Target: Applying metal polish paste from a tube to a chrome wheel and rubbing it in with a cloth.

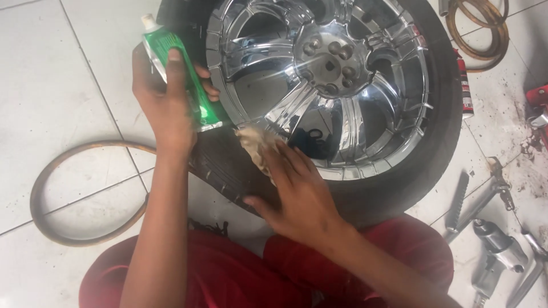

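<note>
White tiled floor fills the frame, stained and gritty toward the right edge.

Wheel lying flat, upper centre to right: black tyre around a chrome rim with broad polished spokes and a lug-nut hub at centre. Rim reads bright and reflective across most of its face; no visible paste or haze on the far spokes, so I cannot tell which parts have been worked. Judging by contact, only the lower-left edge of the rim is being rubbed now; the rest of the circle looks untouched or already clean, indistinguishable.

Red trousers of the seated person along the bottom.

Rusty metal ring on the floor, lower left. Coiled brown hose, upper right. Air tools and a file-like bar, lower right.

Right hand, centre frame: fingers spread and pressing a crumpled pale cloth against the rim's lower-left lip, where rim meets tyre.

Left hand, upper left: clenched around a green tube with a white cap, tube raised over the tyre edge, cap pointing to the upper left. Cap appears on.
</note>
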